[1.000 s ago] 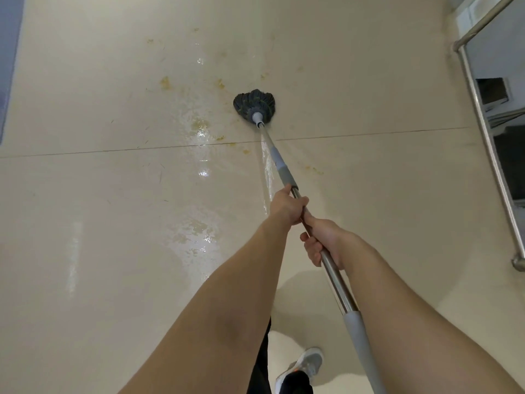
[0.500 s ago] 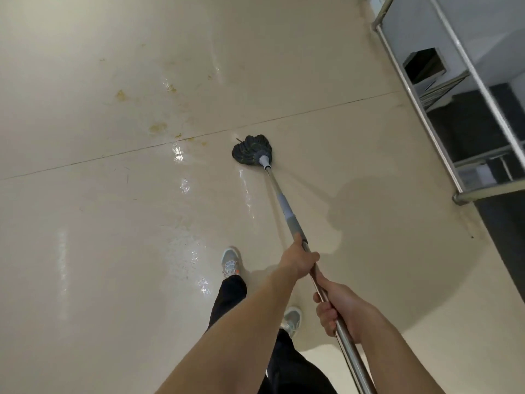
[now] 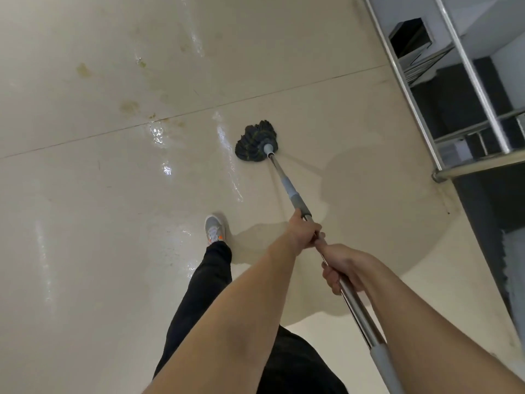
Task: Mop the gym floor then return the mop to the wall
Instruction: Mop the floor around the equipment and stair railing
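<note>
A dark grey mop head [image 3: 255,145] rests flat on the cream gym floor [image 3: 85,223], just below a floor seam. Its silver handle [image 3: 287,186] slants down to the right toward me. My left hand [image 3: 304,233] grips the handle just below the grey collar. My right hand [image 3: 342,270] grips the shaft a little lower, close behind the left. Wet shiny streaks lie left of the mop head, and yellowish stains [image 3: 129,106] sit above the seam.
A steel railing [image 3: 409,92] runs along the right side, guarding a dark stairwell [image 3: 483,200]. My leg in black trousers and a grey shoe [image 3: 215,229] stands on the floor left of the handle.
The mop head has been drawn back across the seam toward me and to the right. The view has swung right, bringing the railing and stairwell closer. My left foot has stepped forward.
</note>
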The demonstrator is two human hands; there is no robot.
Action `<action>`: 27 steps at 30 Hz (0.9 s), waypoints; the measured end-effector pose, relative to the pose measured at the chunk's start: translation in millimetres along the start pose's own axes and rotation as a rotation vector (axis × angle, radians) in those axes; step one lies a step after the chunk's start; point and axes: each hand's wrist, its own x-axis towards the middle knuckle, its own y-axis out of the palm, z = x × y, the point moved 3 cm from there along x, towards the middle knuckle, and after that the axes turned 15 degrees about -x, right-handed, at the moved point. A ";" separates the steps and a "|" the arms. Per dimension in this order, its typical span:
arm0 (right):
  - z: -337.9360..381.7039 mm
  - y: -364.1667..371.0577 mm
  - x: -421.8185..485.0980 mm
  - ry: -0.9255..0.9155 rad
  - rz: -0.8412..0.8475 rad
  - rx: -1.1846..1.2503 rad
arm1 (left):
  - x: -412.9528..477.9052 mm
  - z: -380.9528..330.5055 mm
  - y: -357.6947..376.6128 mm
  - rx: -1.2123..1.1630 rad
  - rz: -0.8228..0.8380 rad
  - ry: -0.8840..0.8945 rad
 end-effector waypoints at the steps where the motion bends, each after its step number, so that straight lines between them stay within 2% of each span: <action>1: 21.8 -3.8 1.6 -0.016 -0.020 -0.015 | 9.7 -18.5 -1.9 -0.034 0.001 0.006; 6: 161.8 -20.7 7.0 -0.107 -0.098 -0.143 | 63.2 -144.0 -24.0 -0.093 0.045 0.046; 9: 268.9 -28.2 12.7 -0.167 -0.116 -0.301 | 99.3 -239.0 -49.1 -0.170 0.048 0.087; 13: 402.9 -28.6 24.5 -0.149 -0.082 -0.511 | 130.3 -362.5 -91.2 -0.231 -0.009 0.143; 17: 511.6 -5.8 26.3 -0.204 -0.059 -0.547 | 141.9 -457.5 -151.0 -0.243 -0.076 0.228; 21: 557.5 24.3 22.3 -0.260 -0.007 -0.546 | 133.9 -498.7 -202.8 -0.221 -0.161 0.244; 25: 540.9 33.3 17.4 -0.279 0.060 -0.504 | 113.9 -486.7 -216.9 -0.221 -0.226 0.183; 27: 519.8 31.5 15.3 -0.236 0.148 -0.380 | 100.9 -471.2 -215.3 -0.243 -0.252 0.155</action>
